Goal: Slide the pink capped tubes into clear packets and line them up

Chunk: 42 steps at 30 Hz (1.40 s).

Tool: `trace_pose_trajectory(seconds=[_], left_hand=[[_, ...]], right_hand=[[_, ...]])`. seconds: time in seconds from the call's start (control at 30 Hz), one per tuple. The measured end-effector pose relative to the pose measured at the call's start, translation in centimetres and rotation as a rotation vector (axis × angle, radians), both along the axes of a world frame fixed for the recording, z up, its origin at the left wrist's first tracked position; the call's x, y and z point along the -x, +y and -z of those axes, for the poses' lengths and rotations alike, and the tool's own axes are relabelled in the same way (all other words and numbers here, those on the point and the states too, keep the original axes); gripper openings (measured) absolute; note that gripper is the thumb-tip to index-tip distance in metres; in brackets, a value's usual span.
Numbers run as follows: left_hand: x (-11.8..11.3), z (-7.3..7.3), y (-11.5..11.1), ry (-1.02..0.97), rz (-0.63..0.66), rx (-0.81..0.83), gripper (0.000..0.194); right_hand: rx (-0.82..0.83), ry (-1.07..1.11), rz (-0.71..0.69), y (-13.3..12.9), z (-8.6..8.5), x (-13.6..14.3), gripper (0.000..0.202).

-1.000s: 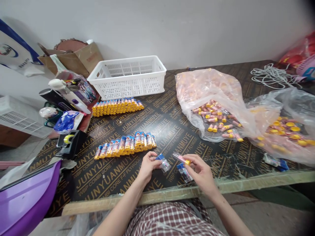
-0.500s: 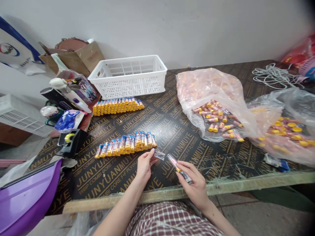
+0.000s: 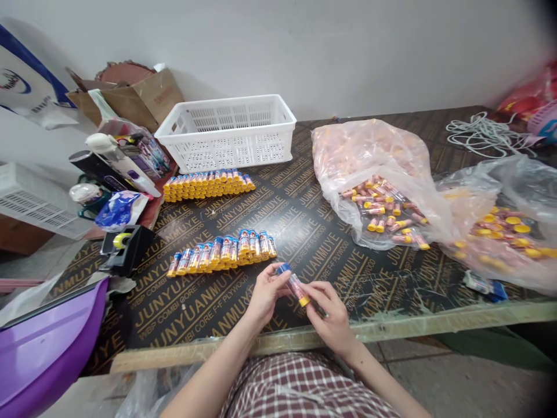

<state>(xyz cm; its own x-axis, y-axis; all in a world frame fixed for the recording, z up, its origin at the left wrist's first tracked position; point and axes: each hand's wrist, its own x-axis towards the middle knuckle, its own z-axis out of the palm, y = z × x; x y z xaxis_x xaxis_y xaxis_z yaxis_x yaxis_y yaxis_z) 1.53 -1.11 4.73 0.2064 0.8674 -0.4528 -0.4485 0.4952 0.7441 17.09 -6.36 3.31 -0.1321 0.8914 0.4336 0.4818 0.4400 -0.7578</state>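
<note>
A small clear plastic tube (image 3: 295, 284) with a pink printed label, a blue top and a yellow end is held between my two hands over the front of the table. My left hand (image 3: 268, 295) has its fingers closed about the blue top. My right hand (image 3: 327, 310) pinches the tube near its yellow end; something small and shiny shows at its palm, too hidden to name. Just beyond my left hand lies a row of finished-looking tubes (image 3: 226, 249) with blue tops and yellow ends. Behind it is a second stack of tubes (image 3: 209, 187), yellow ends facing me.
A white plastic basket (image 3: 230, 148) stands at the back. An open plastic bag (image 3: 369, 145) spills yellow-ended tubes at right, beside another bag (image 3: 491, 191). A tape dispenser (image 3: 126, 249) and purple dustpan-like piece (image 3: 47, 360) are at left. Cord (image 3: 485, 134) lies far right.
My hands have come together. The tube moved left to meet my left hand, which held a clear piece before; a blue top now shows on the tube's upper end.
</note>
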Motion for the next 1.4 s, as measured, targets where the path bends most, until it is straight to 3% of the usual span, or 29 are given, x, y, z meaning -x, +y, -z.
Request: trace_pose_trajectory(seconds=[0.1, 0.3, 0.7, 1.1, 1.23, 1.4], left_hand=[[-0.1, -0.6, -0.5, -0.006, 0.151, 0.021, 0.042], [-0.3, -1.1, -1.3, -0.012, 0.301, 0.041, 0.037], [-0.7, -1.2, -2.0, -0.021, 0.257, 0.069, 0.042], [-0.4, -1.2, -2.4, -0.001, 0.178, 0.065, 0.04], [3.5, -2.8, -1.4, 0.266, 0.029, -0.083, 0.037], [14.7, -5.4, 1.7, 0.889, -0.436, -0.315, 0.03]], right_hand=[[-0.023, -0.039, 0.009, 0.5, -0.2, -0.2, 0.068], [0.016, 0.008, -0.245, 1.0, -0.8, -0.6, 0.082], [0.074, 0.152, -0.232, 0.5, 0.3, -0.4, 0.084], [0.176, 0.068, -0.265, 0.6, -0.6, -0.3, 0.082], [0.259, 0.012, -0.251, 1.5, 0.0, -0.6, 0.092], [0.246, -0.012, -0.118, 3.5, 1.6, -0.7, 0.077]])
